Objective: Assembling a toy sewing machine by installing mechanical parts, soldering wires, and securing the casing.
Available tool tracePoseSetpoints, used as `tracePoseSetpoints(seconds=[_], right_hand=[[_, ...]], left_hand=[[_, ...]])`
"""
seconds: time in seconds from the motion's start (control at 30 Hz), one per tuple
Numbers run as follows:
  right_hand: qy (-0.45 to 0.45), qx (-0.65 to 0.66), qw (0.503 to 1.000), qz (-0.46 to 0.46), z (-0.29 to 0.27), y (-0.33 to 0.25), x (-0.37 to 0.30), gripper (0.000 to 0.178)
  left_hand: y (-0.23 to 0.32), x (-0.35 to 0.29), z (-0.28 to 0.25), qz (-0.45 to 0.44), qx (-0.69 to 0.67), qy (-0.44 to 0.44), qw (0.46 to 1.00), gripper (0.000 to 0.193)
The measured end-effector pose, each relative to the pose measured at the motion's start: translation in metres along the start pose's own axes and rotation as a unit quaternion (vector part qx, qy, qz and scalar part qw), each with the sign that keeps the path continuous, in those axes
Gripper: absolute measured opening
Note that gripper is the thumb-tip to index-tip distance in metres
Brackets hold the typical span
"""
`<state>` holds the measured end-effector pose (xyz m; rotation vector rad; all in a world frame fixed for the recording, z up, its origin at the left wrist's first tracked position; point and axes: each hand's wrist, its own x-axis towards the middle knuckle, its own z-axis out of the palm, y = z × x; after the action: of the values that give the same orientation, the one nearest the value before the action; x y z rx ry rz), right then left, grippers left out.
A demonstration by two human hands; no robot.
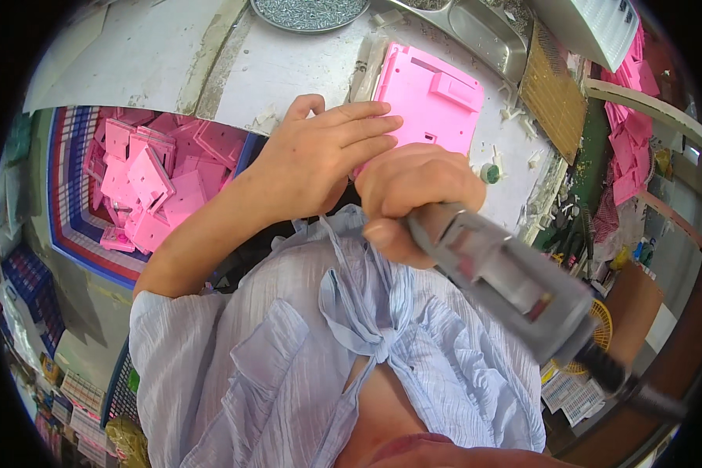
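Note:
A pink plastic housing (pixel 425 97) lies on the white worktop in front of me. My left hand (pixel 331 144) reaches over its left edge, fingers stretched out and fingertips resting on the pink surface. In my right hand (pixel 421 191) is a grey electric screwdriver (pixel 515 281), with the fist wrapped round its front part. Its body slants down to the right, and a black cord leaves its rear end. The fist hides the screwdriver's tip and covers the near part of the housing.
To the left stands a checked container (pixel 70 210) full of pink plastic parts. A round metal dish of screws (pixel 312 12) sits at the far edge, with a steel tray (pixel 487 35) to its right. Small white scraps and a green-topped roll (pixel 490 173) lie right of the housing.

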<state>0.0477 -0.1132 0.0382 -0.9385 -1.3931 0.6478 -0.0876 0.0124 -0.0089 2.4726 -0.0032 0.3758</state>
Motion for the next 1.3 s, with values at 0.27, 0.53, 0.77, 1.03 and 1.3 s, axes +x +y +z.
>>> tracePoseSetpoints(seconds=[0.27, 0.53, 0.77, 1.03, 1.3], right_hand=[[0.043, 0.060, 0.996, 0.057, -0.046, -0.025, -0.014, 0.028], [0.231, 0.043, 0.968, 0.088, -0.075, -0.070, -0.068, 0.031], [0.158, -0.031, 0.986, 0.050, -0.074, -0.050, -0.080, 0.027], [0.108, 0.006, 0.990, 0.089, -0.093, -0.058, -0.070, 0.031], [0.245, 0.056, 0.968, 0.008, -0.115, -0.047, -0.058, 0.036]], left_hand=[[0.004, 0.016, -0.008, 0.011, 0.036, -0.004, 0.999, 0.048], [0.041, 0.070, 0.032, 0.072, 0.069, 0.009, 0.995, 0.044], [0.040, 0.068, 0.040, 0.052, 0.087, 0.005, 0.995, 0.037], [0.035, 0.067, 0.041, 0.053, 0.053, 0.017, 0.997, 0.035], [0.014, 0.117, 0.031, 0.045, 0.108, 0.117, 0.986, 0.040]])
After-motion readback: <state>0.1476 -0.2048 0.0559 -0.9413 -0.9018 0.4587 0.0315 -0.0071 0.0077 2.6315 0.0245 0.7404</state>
